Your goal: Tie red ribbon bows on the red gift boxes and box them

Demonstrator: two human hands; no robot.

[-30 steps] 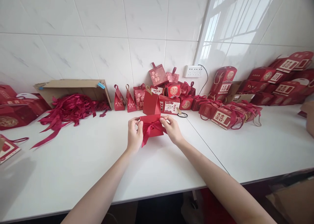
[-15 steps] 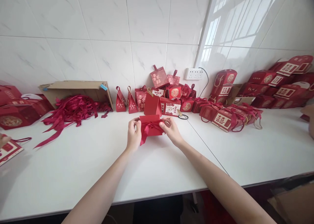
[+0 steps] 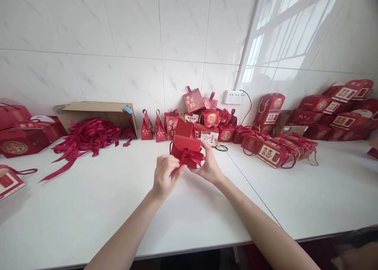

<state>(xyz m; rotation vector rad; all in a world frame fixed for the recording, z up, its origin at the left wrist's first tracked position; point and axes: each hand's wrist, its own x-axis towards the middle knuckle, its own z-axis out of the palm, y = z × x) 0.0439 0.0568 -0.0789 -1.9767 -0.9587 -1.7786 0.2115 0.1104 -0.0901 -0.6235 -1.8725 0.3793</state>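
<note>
Over the white table (image 3: 88, 207), both hands are gripping a small red box (image 3: 185, 147), left hand (image 3: 164, 176) pinching its already-tied ribbon bow (image 3: 190, 158), right hand (image 3: 209, 168) steadying.

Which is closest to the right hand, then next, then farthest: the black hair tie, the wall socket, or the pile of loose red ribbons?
From the right hand, head view:
1. Black hair tie, on the table just behind the hand, a little right.
2. Wall socket, up on the tiles, behind and right.
3. Pile of loose red ribbons, far off to the left by the cardboard box.
</note>
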